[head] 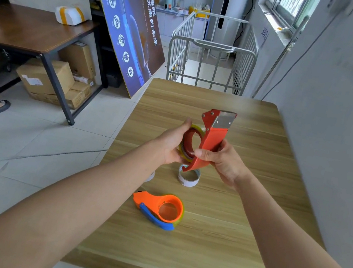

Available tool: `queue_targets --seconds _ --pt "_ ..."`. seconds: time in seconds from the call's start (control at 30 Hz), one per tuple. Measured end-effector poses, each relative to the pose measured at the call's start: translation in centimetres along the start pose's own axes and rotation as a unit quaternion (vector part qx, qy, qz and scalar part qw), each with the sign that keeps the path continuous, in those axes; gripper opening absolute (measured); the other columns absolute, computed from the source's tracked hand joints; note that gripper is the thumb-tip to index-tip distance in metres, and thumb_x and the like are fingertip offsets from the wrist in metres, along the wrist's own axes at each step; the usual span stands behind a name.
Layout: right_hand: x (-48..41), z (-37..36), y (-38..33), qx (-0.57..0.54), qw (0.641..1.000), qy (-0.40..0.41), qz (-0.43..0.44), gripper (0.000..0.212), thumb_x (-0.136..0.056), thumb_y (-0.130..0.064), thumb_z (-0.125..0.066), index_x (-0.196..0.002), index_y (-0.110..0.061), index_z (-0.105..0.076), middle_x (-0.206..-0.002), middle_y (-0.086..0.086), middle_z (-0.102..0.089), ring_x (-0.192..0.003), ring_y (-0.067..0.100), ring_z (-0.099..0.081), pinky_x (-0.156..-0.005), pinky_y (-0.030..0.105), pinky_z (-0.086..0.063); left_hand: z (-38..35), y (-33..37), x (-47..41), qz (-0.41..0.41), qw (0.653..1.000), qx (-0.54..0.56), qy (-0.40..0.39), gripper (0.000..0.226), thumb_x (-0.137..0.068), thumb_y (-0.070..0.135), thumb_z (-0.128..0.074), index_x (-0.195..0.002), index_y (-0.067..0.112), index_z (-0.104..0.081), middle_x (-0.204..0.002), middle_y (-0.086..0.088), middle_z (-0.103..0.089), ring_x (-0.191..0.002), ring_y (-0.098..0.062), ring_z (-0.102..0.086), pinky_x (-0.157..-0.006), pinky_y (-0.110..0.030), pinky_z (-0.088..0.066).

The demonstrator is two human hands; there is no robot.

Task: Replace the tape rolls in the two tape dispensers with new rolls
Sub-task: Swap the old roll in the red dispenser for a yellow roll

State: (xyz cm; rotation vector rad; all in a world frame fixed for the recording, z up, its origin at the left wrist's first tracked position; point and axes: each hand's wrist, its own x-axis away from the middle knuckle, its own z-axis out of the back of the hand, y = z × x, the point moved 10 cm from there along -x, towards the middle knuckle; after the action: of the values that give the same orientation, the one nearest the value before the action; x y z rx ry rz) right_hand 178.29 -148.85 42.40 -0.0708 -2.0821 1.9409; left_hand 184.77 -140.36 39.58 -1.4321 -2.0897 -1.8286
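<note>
Holding the red dispenser upright above the bench, my right hand clamps its handle so the hub faces left; my left hand grips the tape roll at that hub, seemingly seating it; the orange dispenser lies nearer me, out of the way; a white core stands on the bench below my hands, presumably discarded.

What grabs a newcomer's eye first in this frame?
The red metal tape dispenser, held upright above the middle of the wooden table: the right hand grips its handle while the left hand holds the yellowish tape roll at its hub. Next, the orange plastic dispenser with a blue handle lying flat nearer the viewer, and an empty white cardboard core standing between them.
</note>
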Motion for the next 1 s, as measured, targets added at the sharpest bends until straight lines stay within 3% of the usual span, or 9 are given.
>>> queue_targets --seconds 0.07,0.23,0.37,0.43,0.53,0.63,0.7,0.87,1.0 --pt "0.2 0.0 0.3 -0.005 1.0 -0.022 -0.008 0.076 -0.056 -0.01 -0.079 -0.126 0.0 -0.053 -0.123 0.021 -0.063 -0.114 0.034 -0.06 -0.103 0.048 -0.044 0.3 0.0 0.0 -0.002 1.0 0.013 0.003 0.048 -0.086 0.057 -0.048 -0.103 0.014 -0.059 -0.096 -0.008 -0.064 -0.091 -0.029 -0.063 -0.069 -0.046 -0.055" --pt "0.1 -0.7 0.8 0.038 0.997 -0.064 -0.003 0.048 -0.068 0.01 -0.07 -0.115 0.003 -0.06 -0.116 0.026 -0.064 -0.108 0.033 -0.062 -0.099 0.042 -0.047 -0.1 0.8 0.1 -0.018 1.0 -0.022 -0.008 0.05 -0.084 0.051 -0.056 -0.119 0.014 -0.056 -0.095 -0.004 -0.058 -0.084 -0.025 -0.058 -0.067 -0.038 -0.049" --pt "0.2 -1.3 0.5 0.078 0.994 -0.081 -0.006 0.044 -0.067 0.018 -0.07 -0.101 -0.011 -0.067 -0.091 0.004 -0.075 -0.089 0.015 -0.07 -0.077 0.024 -0.055 0.2 2.0 0.0 -0.038 0.998 -0.046 -0.019 0.027 -0.087 0.031 -0.057 -0.108 0.015 -0.059 -0.095 -0.005 -0.058 -0.083 -0.023 -0.056 -0.073 -0.038 -0.048" --pt "0.2 -1.0 0.8 0.102 0.992 -0.065 -0.017 0.042 -0.065 0.021 -0.07 -0.099 -0.005 -0.068 -0.087 0.007 -0.073 -0.084 0.017 -0.068 -0.081 0.031 -0.054 0.8 2.8 -0.3 -0.063 0.995 -0.076 -0.007 0.021 -0.088 0.021 -0.054 -0.106 0.014 -0.063 -0.106 -0.007 -0.062 -0.096 -0.024 -0.057 -0.09 -0.042 -0.046" --pt "0.3 -0.9 1.3 0.116 0.992 -0.045 -0.036 0.048 -0.066 0.021 -0.07 -0.111 0.006 -0.063 -0.1 0.019 -0.067 -0.093 0.024 -0.064 -0.094 0.04 -0.05 1.5 3.7 -0.3 -0.093 0.985 -0.145 0.016 0.02 -0.089 0.012 -0.052 -0.099 0.017 -0.069 -0.116 -0.01 -0.066 -0.112 -0.027 -0.058 -0.105 -0.044 -0.042" --pt "0.4 -1.2 1.2 0.127 0.99 -0.047 -0.038 0.051 -0.066 0.019 -0.07 -0.114 0.004 -0.063 -0.103 0.019 -0.068 -0.097 0.025 -0.063 -0.099 0.041 -0.048 1.9 3.9 -0.2 -0.097 0.981 -0.166 0.035 0.019 -0.088 0.011 -0.055 -0.087 0.022 -0.071 -0.115 -0.009 -0.067 -0.115 -0.027 -0.058 -0.105 -0.047 -0.043" --pt "0.4 -1.3 1.0 0.137 0.989 -0.046 -0.036 0.049 -0.066 0.017 -0.072 -0.112 0.002 -0.064 -0.098 0.014 -0.069 -0.093 0.022 -0.064 -0.1 0.042 -0.048 2.1 3.9 -0.1 -0.093 0.981 -0.163 0.041 0.018 -0.088 0.012 -0.056 -0.09 0.02 -0.072 -0.116 -0.009 -0.067 -0.115 -0.027 -0.058 -0.103 -0.048 -0.044" --pt "0.9 -2.3 0.6 0.148 0.985 -0.084 -0.035 0.05 -0.066 0.017 -0.071 -0.108 -0.011 -0.068 -0.085 -0.01 -0.076 -0.087 0.005 -0.069 -0.082 0.018 -0.054 2.5 4.2 0.3 -0.095 0.979 -0.171 0.057 0.015 -0.087 0.016 -0.06 -0.098 0.016 -0.07 -0.113 -0.01 -0.067 -0.112 -0.027 -0.059 -0.101 -0.049 -0.045" --pt "1.3 -2.2 0.4 0.152 0.986 -0.065 -0.039 0.054 -0.066 0.018 -0.071 -0.115 -0.004 -0.065 -0.101 0.008 -0.072 -0.097 0.017 -0.066 -0.098 0.033 -0.049 2.6 4.6 0.7 -0.106 0.974 -0.185 0.073 0.01 -0.085 0.013 -0.062 -0.088 0.018 -0.07 -0.112 -0.011 -0.068 -0.108 -0.029 -0.06 -0.1 -0.047 -0.046"
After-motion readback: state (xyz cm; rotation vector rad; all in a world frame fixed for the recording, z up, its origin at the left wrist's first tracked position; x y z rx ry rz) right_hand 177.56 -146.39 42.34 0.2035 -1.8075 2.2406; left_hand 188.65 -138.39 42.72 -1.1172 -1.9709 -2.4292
